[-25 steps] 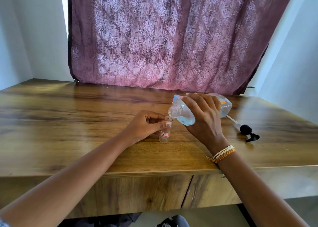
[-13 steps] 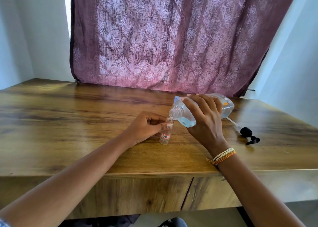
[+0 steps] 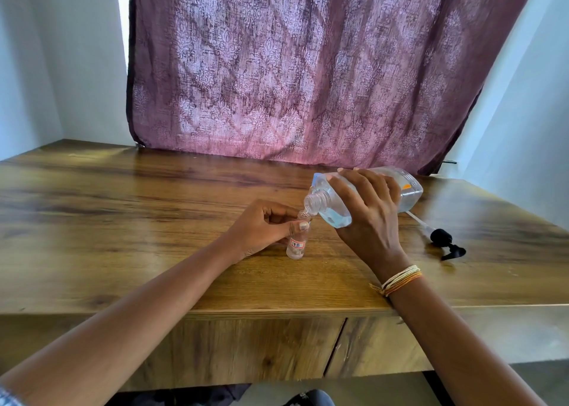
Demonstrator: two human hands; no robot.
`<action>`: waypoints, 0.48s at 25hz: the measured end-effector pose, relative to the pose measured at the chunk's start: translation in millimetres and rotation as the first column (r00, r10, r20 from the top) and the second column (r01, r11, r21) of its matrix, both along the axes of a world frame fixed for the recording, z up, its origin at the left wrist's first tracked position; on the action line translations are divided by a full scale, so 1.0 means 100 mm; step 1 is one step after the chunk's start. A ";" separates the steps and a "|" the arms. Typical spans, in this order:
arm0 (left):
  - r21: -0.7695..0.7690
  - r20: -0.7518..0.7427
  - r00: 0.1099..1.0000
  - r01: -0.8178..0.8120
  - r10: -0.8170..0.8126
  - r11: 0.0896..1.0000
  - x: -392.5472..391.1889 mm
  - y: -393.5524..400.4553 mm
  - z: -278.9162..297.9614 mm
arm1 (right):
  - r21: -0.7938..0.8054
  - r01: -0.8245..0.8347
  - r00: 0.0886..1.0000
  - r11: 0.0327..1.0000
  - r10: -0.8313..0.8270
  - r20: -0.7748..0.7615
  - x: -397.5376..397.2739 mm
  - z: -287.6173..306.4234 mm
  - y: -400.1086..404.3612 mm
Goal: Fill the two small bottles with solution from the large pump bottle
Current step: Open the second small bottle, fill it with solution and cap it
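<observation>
A person is sitting at a wooden tabletop (image 3: 123,220) and pouring from one bottle into another. The right hand (image 3: 369,220) is gripping the large clear bottle (image 3: 409,187) around its middle, tipping it almost onto its side so that its open threaded neck is pointing down and to the left. Pale blue solution is pooling at the lower shoulder by the neck. The left hand (image 3: 261,227) is pinching the small bottle (image 3: 296,247), which is standing upright on the tabletop, right of centre and closer to the near edge than the far one. It is carrying a label reading "17B". The big neck is meeting the small mouth, so the two hands are working close together. Whether liquid is flowing cannot be told. The removed black pump head (image 3: 443,242) with its tube is lying toward the right edge. Only one small bottle is visible.

This looks like the filling of one small bottle. The next move probably calls for a slow, steady tilt, then righting the big bottle before any overflow.
</observation>
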State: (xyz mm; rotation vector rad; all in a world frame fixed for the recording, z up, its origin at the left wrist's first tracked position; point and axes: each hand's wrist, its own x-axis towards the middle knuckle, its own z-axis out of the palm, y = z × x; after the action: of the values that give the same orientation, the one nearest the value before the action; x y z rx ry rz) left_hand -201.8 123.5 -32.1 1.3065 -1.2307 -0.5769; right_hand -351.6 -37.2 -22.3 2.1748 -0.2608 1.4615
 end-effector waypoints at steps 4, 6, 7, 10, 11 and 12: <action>-0.005 0.001 1.000 0.000 0.000 1.000 0.01 -0.01 -0.01 | -0.003 0.012 1.000 1.000 -0.012 -0.006 0.00 0.00 0.00; -0.005 -0.005 1.000 -0.001 0.001 1.000 0.01 0.00 -0.01 | -0.007 0.011 1.000 1.000 -0.011 -0.003 0.00 0.00 0.00; -0.004 -0.008 1.000 -0.001 0.001 1.000 0.01 0.00 -0.01 | -0.008 0.010 1.000 1.000 -0.010 0.000 0.00 0.00 0.00; 0.000 -0.011 1.000 -0.004 0.004 1.000 0.01 -0.01 -0.01 | -0.013 0.007 1.000 1.000 -0.007 0.009 0.00 0.00 0.00; 0.000 -0.006 1.000 -0.006 0.006 1.000 0.01 -0.01 -0.01 | -0.014 0.008 1.000 1.000 -0.008 0.010 0.00 0.00 0.01; -0.002 -0.001 1.000 -0.005 0.005 1.000 0.01 -0.01 -0.01 | -0.015 0.009 1.000 1.000 -0.009 0.011 0.00 0.00 0.00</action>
State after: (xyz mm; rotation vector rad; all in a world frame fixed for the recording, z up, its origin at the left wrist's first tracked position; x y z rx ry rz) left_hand -200.5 122.4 -33.1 1.3072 -1.2260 -0.5726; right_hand -351.9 -36.7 -22.0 2.1519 -0.2625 1.4664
